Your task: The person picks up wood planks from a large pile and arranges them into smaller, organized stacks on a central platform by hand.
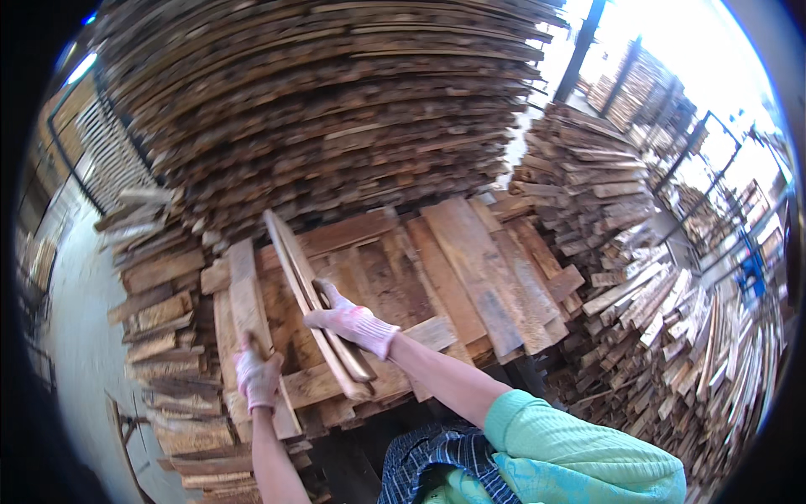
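Note:
My right hand (pixel 351 323), in a pale glove with pinkish marks, is closed around two long narrow wooden slats (pixel 295 262). They slant over the pile, side by side. Farther left, my gloved left hand (pixel 259 376) grips a wooden plank (pixel 245 290) that lies lengthwise at the pile's left side; its fingertips are slightly blurred. Beneath both hands spreads a layer of wider brown boards (pixel 470 265), some lying across others.
A tall wall of stacked boards (pixel 336 109) rises behind the pile. Shorter stacks of offcuts (pixel 172 336) stand close on the left. More stacked pieces (pixel 588 176) and a large heap of loose slats (pixel 680 336) lie to the right. Grey floor (pixel 88 311) shows far left.

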A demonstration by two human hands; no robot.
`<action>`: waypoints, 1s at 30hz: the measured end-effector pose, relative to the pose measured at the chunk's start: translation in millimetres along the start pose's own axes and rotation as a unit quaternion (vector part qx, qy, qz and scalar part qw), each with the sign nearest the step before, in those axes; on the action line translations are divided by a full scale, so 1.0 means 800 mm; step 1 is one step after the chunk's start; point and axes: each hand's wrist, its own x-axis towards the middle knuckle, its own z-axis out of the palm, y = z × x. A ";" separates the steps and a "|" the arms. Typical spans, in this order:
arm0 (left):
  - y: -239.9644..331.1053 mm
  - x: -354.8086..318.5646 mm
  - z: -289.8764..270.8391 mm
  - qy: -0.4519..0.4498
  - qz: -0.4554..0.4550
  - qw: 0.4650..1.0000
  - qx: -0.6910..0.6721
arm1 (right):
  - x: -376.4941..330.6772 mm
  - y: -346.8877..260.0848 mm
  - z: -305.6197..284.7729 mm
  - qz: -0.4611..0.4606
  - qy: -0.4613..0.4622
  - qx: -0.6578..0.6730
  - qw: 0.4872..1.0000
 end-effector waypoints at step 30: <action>0.472 -0.287 0.263 -0.285 0.091 0.826 -0.478 | -0.207 0.281 -0.547 0.165 0.272 -0.337 0.886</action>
